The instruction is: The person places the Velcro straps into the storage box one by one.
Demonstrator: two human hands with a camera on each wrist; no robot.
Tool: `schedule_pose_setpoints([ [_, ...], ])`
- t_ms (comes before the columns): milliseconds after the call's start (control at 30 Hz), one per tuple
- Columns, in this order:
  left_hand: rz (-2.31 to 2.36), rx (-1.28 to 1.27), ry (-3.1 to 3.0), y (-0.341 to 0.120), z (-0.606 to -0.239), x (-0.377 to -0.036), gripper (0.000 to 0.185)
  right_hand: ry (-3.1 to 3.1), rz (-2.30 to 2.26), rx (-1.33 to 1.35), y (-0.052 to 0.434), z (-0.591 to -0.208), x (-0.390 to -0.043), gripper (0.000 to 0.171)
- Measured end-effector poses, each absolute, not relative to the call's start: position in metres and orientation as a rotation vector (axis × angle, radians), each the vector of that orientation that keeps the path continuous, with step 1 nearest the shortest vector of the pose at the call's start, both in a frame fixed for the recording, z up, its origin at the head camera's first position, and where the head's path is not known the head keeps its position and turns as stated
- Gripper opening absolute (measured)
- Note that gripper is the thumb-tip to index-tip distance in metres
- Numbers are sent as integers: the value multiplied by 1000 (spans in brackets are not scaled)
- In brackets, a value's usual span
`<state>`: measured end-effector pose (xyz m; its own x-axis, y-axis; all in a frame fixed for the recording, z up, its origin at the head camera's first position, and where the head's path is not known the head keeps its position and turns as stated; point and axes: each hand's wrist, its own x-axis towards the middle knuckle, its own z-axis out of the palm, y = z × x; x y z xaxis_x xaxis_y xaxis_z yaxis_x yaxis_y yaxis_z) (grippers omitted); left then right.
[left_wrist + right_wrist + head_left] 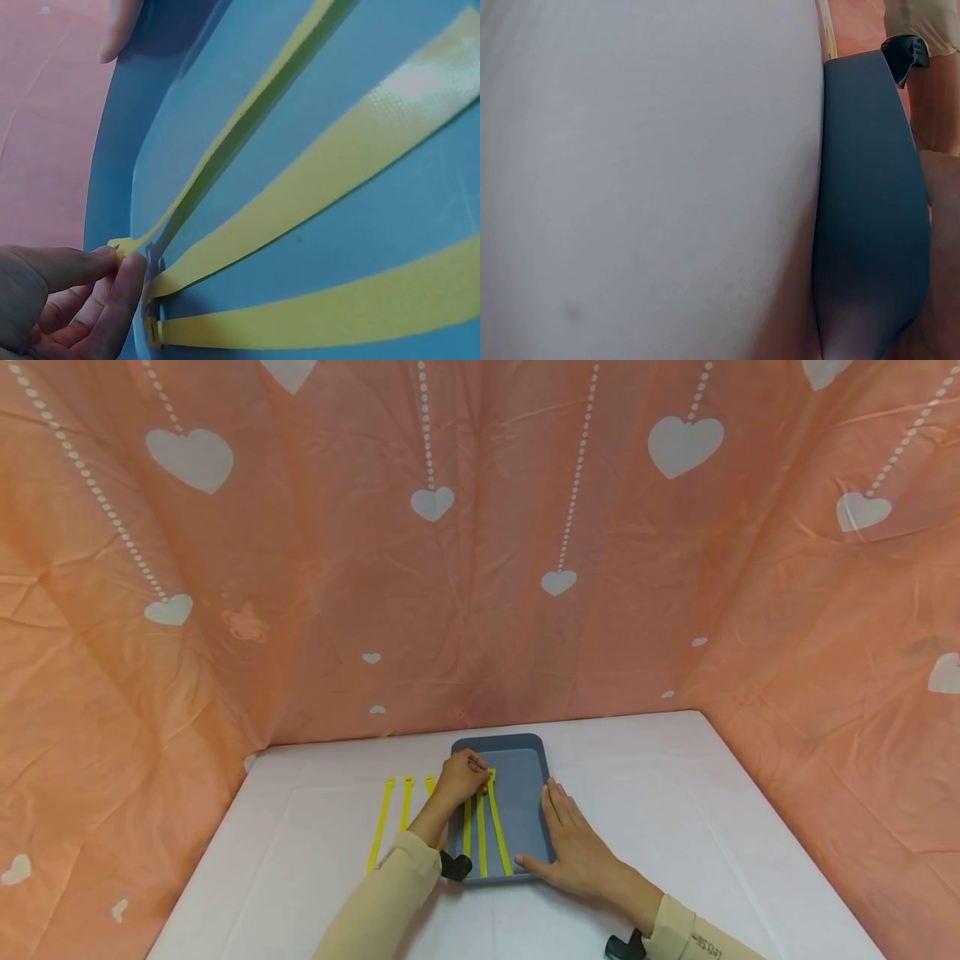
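Note:
My left hand (463,777) pinches the slotted head of a yellow hook-and-loop cable tie (498,827) between thumb and fingertips, over the far part of a blue-grey tray (525,802). In the left wrist view that tie (217,154) rises a little off the tray floor, its head at the fingertips. Two more yellow ties, a middle one (300,191) and an outer one (322,322), lie lengthwise in the tray beside it. My right hand (581,852) rests with straight fingers along the tray's right side, its thumb by the near right corner.
Left of the tray, more yellow ties (380,827) lie side by side on the white tabletop (300,827), one partly behind my left forearm. A pink cloth with white hearts (480,635) hangs behind the table and on both sides.

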<state>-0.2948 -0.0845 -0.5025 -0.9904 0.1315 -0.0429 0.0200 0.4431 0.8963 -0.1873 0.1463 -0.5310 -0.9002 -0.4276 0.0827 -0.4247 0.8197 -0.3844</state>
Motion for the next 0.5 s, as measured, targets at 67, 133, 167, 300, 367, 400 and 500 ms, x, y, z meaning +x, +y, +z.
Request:
schedule_pose_setpoints([
  [67, 1586, 137, 2578, -84, -502, -295, 10, 2989, -626, -701, 146, -531, -187, 117],
  [133, 1575, 131, 2575, -84, -503, -295, 10, 2991, -628, -706, 146, -531, -188, 117],
  [167, 1571, 126, 2574, -84, -503, -295, 10, 2991, -629, -706, 146, -532, -188, 117],
  [300, 1549, 124, 2596, -83, -503, -296, 10, 2994, -630, -708, 146, -532, -188, 117],
  [367, 1543, 120, 2607, -82, -503, -297, 10, 2991, -631, -704, 146, -532, -188, 117],
  [400, 1542, 121, 2612, -82, -503, -297, 10, 2991, -629, -705, 146, -532, -188, 117],
  [500, 1532, 119, 2625, -81, -503, -297, 10, 2992, -627, -707, 146, -532, -188, 117],
])
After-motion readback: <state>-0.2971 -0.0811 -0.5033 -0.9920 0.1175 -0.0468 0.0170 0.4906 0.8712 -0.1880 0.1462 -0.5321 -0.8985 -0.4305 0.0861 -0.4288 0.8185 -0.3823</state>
